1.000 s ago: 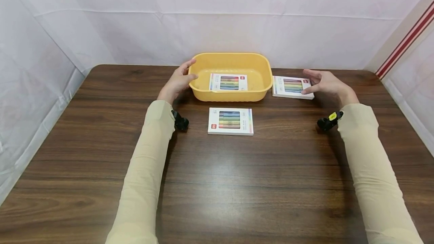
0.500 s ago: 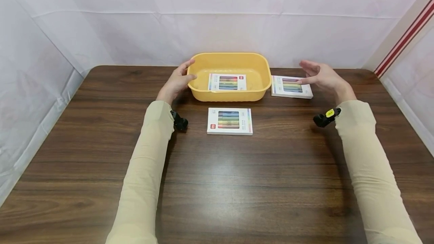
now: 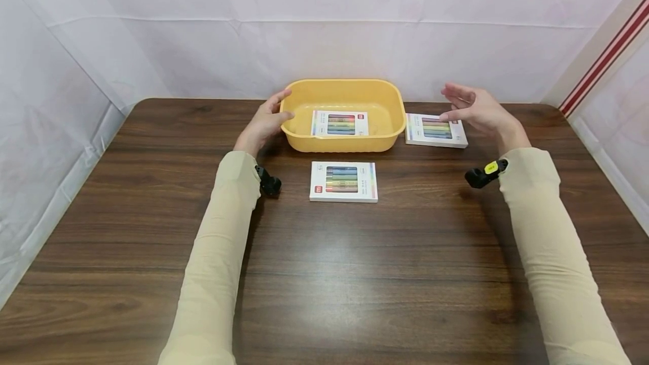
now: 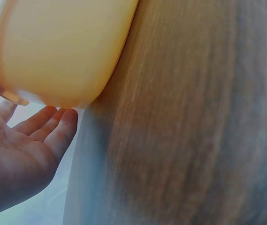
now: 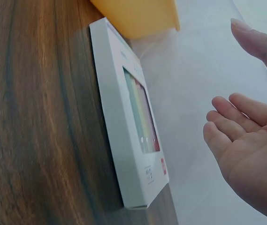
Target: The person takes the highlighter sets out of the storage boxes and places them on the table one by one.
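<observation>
A yellow tub (image 3: 345,114) is touched at its left end by the left hand (image 3: 263,123), whose fingers are loosely spread along the rim and outer wall; nothing is pinched. In the left wrist view the fingertips (image 4: 60,129) are seen just under the tub's rounded corner, whether touching or a hair apart cannot be told there.

The right hand (image 3: 476,108) is held in the air, palm turned inward, fingers relaxed and apart, nothing gripped. Just below and slightly left of it a marker box (image 3: 436,130) lies flat on the table (image 3: 355,275), its left edge close beside the tub's right end. In the right wrist view the box (image 5: 133,126) is clearly apart from the fingers (image 5: 232,122).

A second box (image 3: 339,123) is seen inside the tub, to the right of the left hand. A third box (image 3: 343,181) lies on the table between the two wrists, nearer the person than the tub. White sheeting (image 3: 324,21) is hung behind the table.
</observation>
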